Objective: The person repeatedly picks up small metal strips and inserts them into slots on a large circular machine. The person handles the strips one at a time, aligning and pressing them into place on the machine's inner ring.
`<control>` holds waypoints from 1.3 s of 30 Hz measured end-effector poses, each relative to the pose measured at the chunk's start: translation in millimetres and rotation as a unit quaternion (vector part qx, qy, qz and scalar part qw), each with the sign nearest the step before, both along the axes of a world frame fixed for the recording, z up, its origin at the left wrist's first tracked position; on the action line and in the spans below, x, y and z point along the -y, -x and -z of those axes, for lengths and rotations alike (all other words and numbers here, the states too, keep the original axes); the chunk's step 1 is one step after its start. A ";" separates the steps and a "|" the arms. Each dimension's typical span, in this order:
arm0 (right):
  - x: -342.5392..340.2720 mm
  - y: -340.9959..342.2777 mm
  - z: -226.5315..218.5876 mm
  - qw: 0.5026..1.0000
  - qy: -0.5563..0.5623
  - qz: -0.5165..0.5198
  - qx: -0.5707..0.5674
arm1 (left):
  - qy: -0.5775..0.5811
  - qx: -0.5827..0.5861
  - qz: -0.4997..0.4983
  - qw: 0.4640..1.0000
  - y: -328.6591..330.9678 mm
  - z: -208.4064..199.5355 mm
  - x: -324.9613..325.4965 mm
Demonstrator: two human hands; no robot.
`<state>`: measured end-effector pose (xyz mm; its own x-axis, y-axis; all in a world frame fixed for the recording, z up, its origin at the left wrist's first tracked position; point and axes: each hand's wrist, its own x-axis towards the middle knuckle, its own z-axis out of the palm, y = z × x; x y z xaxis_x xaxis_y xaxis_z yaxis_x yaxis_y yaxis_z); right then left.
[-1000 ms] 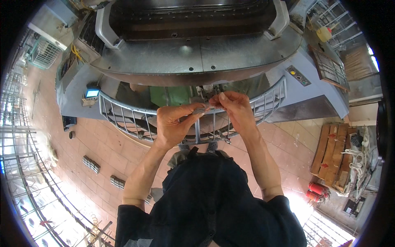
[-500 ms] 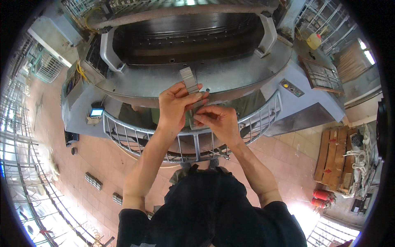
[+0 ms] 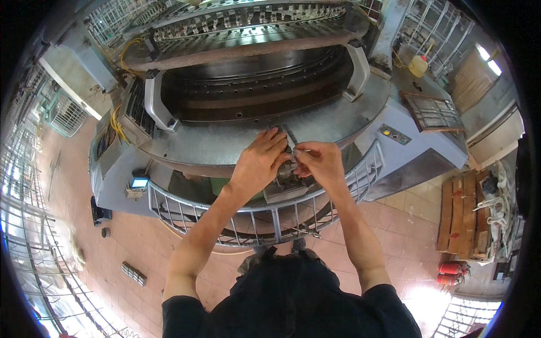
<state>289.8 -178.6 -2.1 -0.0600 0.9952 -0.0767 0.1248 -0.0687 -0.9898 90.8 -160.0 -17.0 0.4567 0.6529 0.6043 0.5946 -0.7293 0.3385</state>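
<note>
Strip [image 3: 291, 138], metal, narrow: on the machine's front ring plate [image 3: 203, 147], between two bare hands. Left hand [image 3: 258, 162]: fingers extended beside the strip, thumb toward its neighbour (any grasp cannot be told). Right hand [image 3: 320, 163]: thumb and fingertips drawn together at the strip's near end; whether gripping, cannot tell. Curved guard rail [image 3: 276, 225]: below both hands.

Factory workshop, large curved machine [image 3: 208, 142], button panel [image 3: 394, 134]
</note>
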 end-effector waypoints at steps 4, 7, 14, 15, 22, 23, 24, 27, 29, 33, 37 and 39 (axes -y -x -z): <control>-1.6 -5.5 -13.7 0.996 0.001 0.083 -0.013 | 0.014 0.030 0.002 0.999 2.1 -8.7 -1.3; -16.8 0.2 -23.0 0.990 -0.128 0.057 0.014 | 0.316 0.325 -0.099 0.886 2.7 -23.9 -36.5; -107.8 22.7 -12.5 0.979 -0.155 -0.053 0.119 | 0.481 0.606 0.066 0.630 18.0 -37.0 -120.9; -119.2 22.2 -11.1 0.974 -0.161 -0.063 0.144 | 0.480 0.597 0.053 0.640 20.0 -36.2 -125.2; -193.2 36.4 -18.6 0.958 -0.181 -0.115 0.188 | 0.426 0.582 -0.018 0.692 22.9 -37.2 -159.4; -199.4 38.5 -19.6 0.967 -0.144 -0.129 0.166 | 0.425 0.575 -0.027 0.698 22.8 -36.7 -163.2; -204.5 38.8 -20.9 0.967 -0.137 -0.155 0.147 | 0.421 0.572 -0.032 0.703 22.7 -36.2 -167.2; -216.1 37.9 -24.4 0.977 -0.044 -0.197 0.073 | 0.418 0.570 -0.013 0.707 25.6 -33.3 -176.2; -216.1 36.1 -19.8 0.974 -0.011 -0.224 -0.013 | 0.419 0.563 0.024 0.712 27.4 -30.0 -182.2; -212.3 32.8 -2.8 0.983 -0.031 -0.151 -0.096 | 0.358 0.525 0.066 0.769 20.3 -14.3 -187.2; -218.1 31.5 8.5 0.979 -0.198 -0.020 0.049 | 0.028 0.195 -0.142 0.970 11.2 4.0 -175.8; -221.4 32.3 11.5 0.968 -0.236 -0.028 0.076 | -0.072 0.114 -0.175 0.975 7.9 5.3 -173.5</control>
